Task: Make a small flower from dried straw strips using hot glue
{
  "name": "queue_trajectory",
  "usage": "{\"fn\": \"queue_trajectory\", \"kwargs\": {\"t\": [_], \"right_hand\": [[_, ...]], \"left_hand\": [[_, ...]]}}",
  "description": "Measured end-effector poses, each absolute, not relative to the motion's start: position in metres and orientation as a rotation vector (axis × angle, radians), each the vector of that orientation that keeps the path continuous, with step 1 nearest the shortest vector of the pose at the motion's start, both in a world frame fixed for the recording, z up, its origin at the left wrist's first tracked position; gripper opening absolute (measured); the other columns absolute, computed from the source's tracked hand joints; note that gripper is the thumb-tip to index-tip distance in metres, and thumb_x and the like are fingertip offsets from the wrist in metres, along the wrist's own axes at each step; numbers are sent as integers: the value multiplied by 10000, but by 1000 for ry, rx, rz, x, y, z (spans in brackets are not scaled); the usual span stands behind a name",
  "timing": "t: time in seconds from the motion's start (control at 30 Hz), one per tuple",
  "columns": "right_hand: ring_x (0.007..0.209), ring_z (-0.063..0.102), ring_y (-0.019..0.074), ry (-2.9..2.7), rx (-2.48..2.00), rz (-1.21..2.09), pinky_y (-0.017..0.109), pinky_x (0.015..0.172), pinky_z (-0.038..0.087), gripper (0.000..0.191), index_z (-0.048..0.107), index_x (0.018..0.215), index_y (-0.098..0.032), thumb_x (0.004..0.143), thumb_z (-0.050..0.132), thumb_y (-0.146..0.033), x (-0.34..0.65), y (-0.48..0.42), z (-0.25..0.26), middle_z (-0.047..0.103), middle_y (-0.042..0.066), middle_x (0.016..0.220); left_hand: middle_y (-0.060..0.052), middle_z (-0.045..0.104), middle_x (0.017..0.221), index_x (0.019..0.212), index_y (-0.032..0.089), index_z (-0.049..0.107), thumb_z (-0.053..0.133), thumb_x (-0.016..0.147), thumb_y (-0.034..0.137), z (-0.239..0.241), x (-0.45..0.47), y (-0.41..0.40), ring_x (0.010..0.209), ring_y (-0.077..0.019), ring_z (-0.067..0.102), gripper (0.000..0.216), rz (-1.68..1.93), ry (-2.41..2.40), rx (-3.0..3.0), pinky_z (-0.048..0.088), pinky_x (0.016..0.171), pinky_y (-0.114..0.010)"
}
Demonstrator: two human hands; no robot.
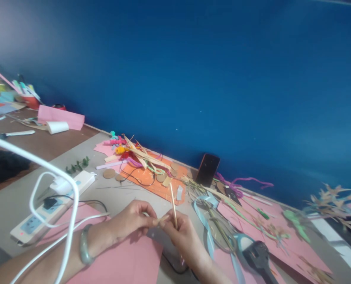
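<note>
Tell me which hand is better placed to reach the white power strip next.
Left, probably. The power strip lies on the side of the left hand; the right hand is farther off and holds the upright stick. The left hand would first have to drop the straw piece it pinches.

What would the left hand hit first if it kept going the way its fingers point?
The right hand. The left hand points right along the short straw strip it pinches, and the right hand's fingers, holding a thin stick, sit just past it. Depth looks matched, though unsure.
</note>
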State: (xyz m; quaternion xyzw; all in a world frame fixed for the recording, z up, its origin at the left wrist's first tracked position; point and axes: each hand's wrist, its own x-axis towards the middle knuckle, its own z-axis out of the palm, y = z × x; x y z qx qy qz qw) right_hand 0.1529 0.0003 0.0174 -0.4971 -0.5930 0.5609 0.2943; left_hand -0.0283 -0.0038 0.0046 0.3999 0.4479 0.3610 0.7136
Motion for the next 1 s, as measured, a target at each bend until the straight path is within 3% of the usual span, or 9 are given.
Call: {"fn": "queue_trajectory", "kwargs": {"t": [0.37,0.57,0.8,1.0], "right_hand": [[456,271,67,-1576,-1367,1405,205,429,218,296,564,654,-162,766,671,-415,153,3,9,342,-73,484],[398,273,60,-1503,-1416,1457,208,399,214,321,543,662,-175,765,680,-446,154,5,3,332,-88,438],[403,253,56,-1461,-1393,1464,203,401,206,342,484,663,-190,774,669,-455,154,7,1,325,-96,455],[526,389,110,-1664,-1319,1334,228,499,355,333,535,825,-196,882,513,-523,156,1,4,440,-55,589]], "left_hand": [[62,513,415,684,142,571,705,704,309,11,-25,-6,304,-56,416,215,774,1032,1006,311,313,-156],[50,543,461,812,126,629,709,705,343,3,-26,-6,323,-68,448,254,752,1034,1030,327,316,-162],[31,526,457,712,134,600,706,703,411,-10,-24,-4,332,-82,444,297,769,984,940,306,297,-170],[37,512,475,716,129,598,679,744,450,1,-26,-4,345,-60,411,332,868,986,972,286,317,-162]]}}
